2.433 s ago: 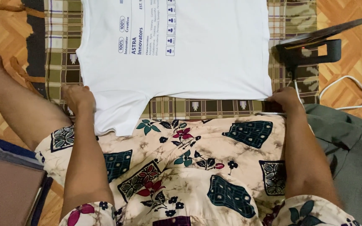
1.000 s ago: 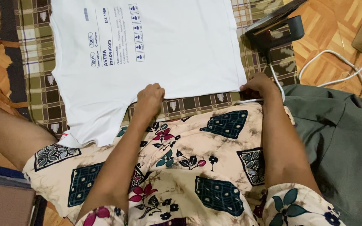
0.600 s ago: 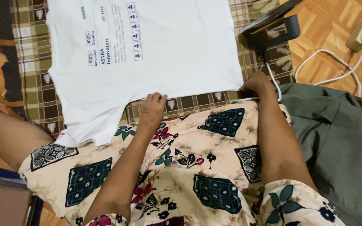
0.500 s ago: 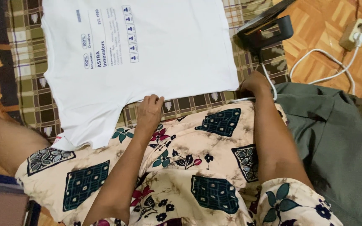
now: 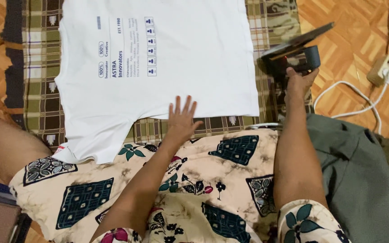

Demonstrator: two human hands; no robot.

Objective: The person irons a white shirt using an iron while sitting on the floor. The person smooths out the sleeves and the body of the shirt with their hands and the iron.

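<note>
Spreading wide, the fingers (image 5: 183, 104) of the left hand (image 5: 181, 120) are lying flat on the near hem of the shirt (image 5: 158, 63), palm down, with the heel of the hand resting over the checked mat (image 5: 37, 67) just below the hem. The fingers (image 5: 300, 77) of the right hand (image 5: 296, 83) are reaching onto the black handle of the iron (image 5: 293, 54), touching it from the near side; whether they are closing round the handle I cannot tell, since the back of the hand is hiding the grip. The iron is standing tilted on the mat's right edge, just beside the shirt and apart from it, its soleplate facing up and away.

The shirt is white with small blue print on its left half, and it is lying flat on the mat, one short sleeve hanging toward the person's lap at lower left. A white cord (image 5: 361, 90) is running from the iron across the wooden floor (image 5: 361, 27) to a socket block (image 5: 383, 69) at right. A grey-green garment (image 5: 361, 171) is lying crumpled beside the right forearm. The person is sitting on the floor in a patterned cream cloth (image 5: 190, 180), which is covering the lap below both arms.
</note>
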